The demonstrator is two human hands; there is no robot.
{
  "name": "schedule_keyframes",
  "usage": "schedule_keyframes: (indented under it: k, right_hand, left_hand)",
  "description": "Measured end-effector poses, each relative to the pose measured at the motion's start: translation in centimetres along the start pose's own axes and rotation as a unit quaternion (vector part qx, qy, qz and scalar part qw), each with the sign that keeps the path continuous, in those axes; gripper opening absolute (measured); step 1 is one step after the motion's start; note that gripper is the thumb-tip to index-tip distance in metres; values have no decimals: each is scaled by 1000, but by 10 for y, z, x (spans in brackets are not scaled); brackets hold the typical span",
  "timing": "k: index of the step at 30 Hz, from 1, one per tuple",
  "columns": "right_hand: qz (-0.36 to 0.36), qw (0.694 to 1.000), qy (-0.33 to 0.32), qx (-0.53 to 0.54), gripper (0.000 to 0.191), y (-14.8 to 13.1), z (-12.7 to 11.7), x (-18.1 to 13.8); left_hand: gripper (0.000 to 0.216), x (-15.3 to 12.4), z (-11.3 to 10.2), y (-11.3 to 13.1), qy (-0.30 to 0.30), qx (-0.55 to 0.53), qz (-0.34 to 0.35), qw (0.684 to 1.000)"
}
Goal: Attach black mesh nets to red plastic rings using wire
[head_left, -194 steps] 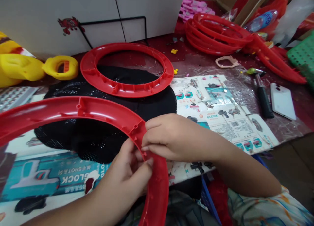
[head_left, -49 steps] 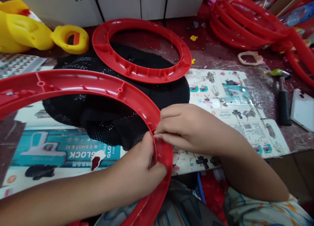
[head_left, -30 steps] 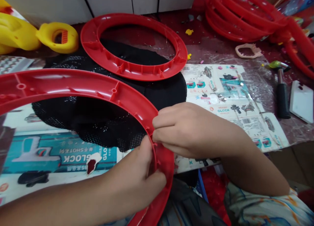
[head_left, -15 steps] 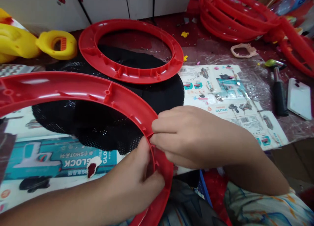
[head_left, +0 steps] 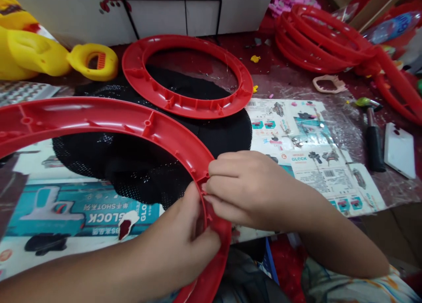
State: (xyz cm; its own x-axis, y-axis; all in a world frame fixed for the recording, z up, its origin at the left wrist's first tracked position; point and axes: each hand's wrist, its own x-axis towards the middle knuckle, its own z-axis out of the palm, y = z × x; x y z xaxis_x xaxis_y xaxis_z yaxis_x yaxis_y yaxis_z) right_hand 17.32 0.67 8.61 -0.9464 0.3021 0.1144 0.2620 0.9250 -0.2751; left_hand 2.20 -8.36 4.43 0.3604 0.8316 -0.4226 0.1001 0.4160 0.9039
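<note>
Your left hand (head_left: 189, 246) grips the ring (head_left: 108, 114) at its near right curve, thumb on the inner edge and the other fingers hidden beneath it. Your right hand (head_left: 244, 189) has its fingers curled close together, tips pinching the rim just above that thumb; whether they hold anything small there cannot be made out. The ring runs off the left and bottom edges and covers part of the black mesh (head_left: 148, 171). A second ring (head_left: 184, 105) lies beyond it.
</note>
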Motion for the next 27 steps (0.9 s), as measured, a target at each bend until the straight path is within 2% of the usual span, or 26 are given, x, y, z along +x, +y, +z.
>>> schedule_keyframes:
  k: [5,9,13,17,21,23,27]
  right_hand:
    - [-10,1000,12,-18,21,0,1,-1]
    - [-11,1000,7,-25,23,0,0,0]
    - [13,999,15,-32,22,-3,-1,0]
    - [38,994,87,-44,18,-4,1,-1]
    - [-24,985,166,-30,12,1,-1,-4]
    - [-52,985,163,-15,13,4,-2,-5]
    - [-54,991,122,25,14,9,-4,-5]
  left_hand:
    - [31,-1,-1,-2,13,23,17,1000]
    - [33,-1,-1,-1,-1,-9,17,1000]
    - [33,1,0,1,15,-19,10,1000]
    - [37,0,-2,4,11,-46,17,999]
    - [48,-3,-3,7,-10,-73,4,997]
    - [53,-4,-3,6,-10,-50,12,999]
    - [49,-3,0,0,-5,3,38,999]
